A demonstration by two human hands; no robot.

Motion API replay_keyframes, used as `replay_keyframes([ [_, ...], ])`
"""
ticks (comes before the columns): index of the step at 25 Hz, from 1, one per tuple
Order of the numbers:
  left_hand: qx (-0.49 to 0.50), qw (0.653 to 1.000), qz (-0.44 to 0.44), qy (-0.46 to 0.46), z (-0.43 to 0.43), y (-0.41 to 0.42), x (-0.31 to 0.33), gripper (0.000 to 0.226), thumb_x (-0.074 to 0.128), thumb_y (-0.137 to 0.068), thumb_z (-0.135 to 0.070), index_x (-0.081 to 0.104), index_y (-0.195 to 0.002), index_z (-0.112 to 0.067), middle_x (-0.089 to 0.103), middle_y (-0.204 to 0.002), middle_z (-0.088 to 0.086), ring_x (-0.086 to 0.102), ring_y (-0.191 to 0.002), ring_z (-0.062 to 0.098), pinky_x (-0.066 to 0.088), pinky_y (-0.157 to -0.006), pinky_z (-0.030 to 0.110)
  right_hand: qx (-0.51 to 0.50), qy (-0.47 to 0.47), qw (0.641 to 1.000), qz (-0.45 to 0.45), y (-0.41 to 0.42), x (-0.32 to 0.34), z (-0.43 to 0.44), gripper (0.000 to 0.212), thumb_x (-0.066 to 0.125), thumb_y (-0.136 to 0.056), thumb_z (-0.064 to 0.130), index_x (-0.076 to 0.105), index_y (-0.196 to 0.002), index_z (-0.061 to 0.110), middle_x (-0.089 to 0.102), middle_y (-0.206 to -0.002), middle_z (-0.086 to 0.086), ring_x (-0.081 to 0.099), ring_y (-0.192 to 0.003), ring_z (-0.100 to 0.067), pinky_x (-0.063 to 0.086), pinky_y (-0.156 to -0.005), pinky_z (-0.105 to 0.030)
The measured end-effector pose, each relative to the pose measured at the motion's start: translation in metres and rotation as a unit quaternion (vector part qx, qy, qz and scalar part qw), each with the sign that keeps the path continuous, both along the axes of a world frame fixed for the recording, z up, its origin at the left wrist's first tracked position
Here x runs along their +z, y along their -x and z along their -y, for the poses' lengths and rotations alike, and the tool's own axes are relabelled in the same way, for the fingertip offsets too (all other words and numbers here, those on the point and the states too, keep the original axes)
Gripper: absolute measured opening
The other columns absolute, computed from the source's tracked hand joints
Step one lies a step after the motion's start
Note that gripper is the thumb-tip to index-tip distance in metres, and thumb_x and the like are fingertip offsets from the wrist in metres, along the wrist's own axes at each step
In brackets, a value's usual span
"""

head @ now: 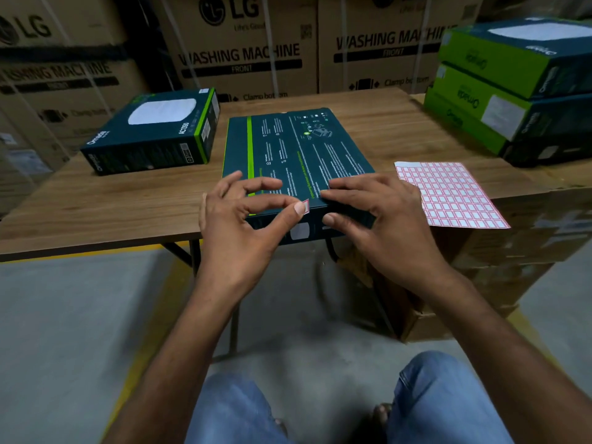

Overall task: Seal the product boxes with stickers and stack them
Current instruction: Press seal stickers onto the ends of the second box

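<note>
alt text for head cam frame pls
A left hand pinches a red-bordered white sticker at the near edge of a flat dark teal cardboard box on a wooden table; the right hand presses its top. A red-gridded sticker sheet lies right of it, a second teal box left, stacked green-and-teal boxes far right.

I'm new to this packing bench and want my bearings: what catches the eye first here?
The left hand pinches a small red-edged sticker at the near edge of the dark box at centre, while the right hand presses flat on that edge. Next come the red-gridded sticker sheet just right of the box, and the stack of green boxes at far right.
</note>
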State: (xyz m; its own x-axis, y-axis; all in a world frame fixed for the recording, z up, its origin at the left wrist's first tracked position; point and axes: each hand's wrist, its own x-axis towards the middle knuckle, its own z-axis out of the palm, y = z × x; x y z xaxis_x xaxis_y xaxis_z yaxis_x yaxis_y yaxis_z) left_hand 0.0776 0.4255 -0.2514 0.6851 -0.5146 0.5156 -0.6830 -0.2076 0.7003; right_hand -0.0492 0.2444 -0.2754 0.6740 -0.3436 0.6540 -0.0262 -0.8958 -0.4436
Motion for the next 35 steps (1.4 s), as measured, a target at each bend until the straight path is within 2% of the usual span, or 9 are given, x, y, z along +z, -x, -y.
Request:
replay_keyframes([
  [3,0.0,1.0,0.003,0.005,0.007,-0.005,-0.008,0.013,0.071,-0.079,-0.069,0.074,-0.085,-0.058,0.072,-0.115,-0.022,0.053,-0.135,0.02,0.031,-0.119,0.051,0.008,-0.02,0.999,0.03,-0.007,-0.009,0.003,0.032,0.076,-0.089,0.042,0.077,-0.12,0.037,0.07,-0.127,0.022,0.058,-0.12,-0.009,0.04,-0.105,-0.056],
  [7,-0.008,1.0,0.029,0.007,0.012,-0.004,-0.015,0.013,0.072,-0.084,-0.067,0.076,-0.09,-0.056,0.073,-0.109,-0.02,0.063,-0.121,0.029,0.042,-0.108,0.057,0.015,-0.052,0.996,0.064,-0.011,-0.016,0.007,0.03,0.078,-0.088,0.042,0.078,-0.117,0.037,0.071,-0.124,0.022,0.06,-0.12,-0.009,0.041,-0.106,-0.056],
  [14,0.01,0.997,0.067,0.036,0.011,0.003,-0.021,0.01,0.078,-0.088,-0.054,0.078,-0.093,-0.045,0.074,-0.103,-0.019,0.064,-0.115,0.021,0.043,-0.103,0.058,0.02,-0.047,0.996,0.078,-0.012,-0.021,0.01,0.03,0.078,-0.088,0.042,0.077,-0.118,0.037,0.071,-0.125,0.021,0.059,-0.119,-0.009,0.041,-0.104,-0.057],
  [18,0.016,0.996,0.08,0.023,0.011,0.003,-0.02,0.019,0.074,-0.091,-0.057,0.081,-0.094,-0.039,0.074,-0.102,-0.019,0.065,-0.113,0.02,0.043,-0.102,0.058,0.026,-0.047,0.995,0.08,-0.012,-0.022,0.011,0.03,0.078,-0.088,0.043,0.077,-0.117,0.036,0.071,-0.125,0.021,0.06,-0.119,-0.01,0.041,-0.104,-0.057],
  [21,0.021,0.996,0.083,0.004,0.009,0.002,-0.019,0.021,0.071,-0.091,-0.059,0.078,-0.093,-0.04,0.074,-0.101,-0.022,0.064,-0.115,0.019,0.043,-0.104,0.059,0.035,-0.061,0.994,0.079,-0.013,-0.022,0.014,0.03,0.079,-0.087,0.043,0.078,-0.116,0.036,0.071,-0.123,0.021,0.061,-0.119,-0.011,0.042,-0.105,-0.054],
  [26,0.065,0.993,0.1,-0.01,0.011,0.01,-0.012,0.013,0.073,-0.089,-0.058,0.073,-0.088,-0.046,0.071,-0.098,-0.027,0.059,-0.114,0.006,0.04,-0.104,0.058,0.046,-0.078,0.993,0.08,-0.014,-0.022,0.015,0.031,0.081,-0.086,0.041,0.079,-0.116,0.034,0.071,-0.124,0.02,0.062,-0.119,-0.013,0.044,-0.105,-0.052],
  [35,0.078,0.988,0.133,-0.023,0.012,0.016,-0.019,0.01,0.075,-0.092,-0.049,0.072,-0.092,-0.039,0.072,-0.103,-0.021,0.062,-0.114,0.013,0.036,-0.107,0.062,0.041,-0.078,0.993,0.083,-0.013,-0.022,0.014,0.031,0.08,-0.087,0.041,0.079,-0.116,0.033,0.071,-0.124,0.019,0.06,-0.119,-0.013,0.043,-0.106,-0.051],
])
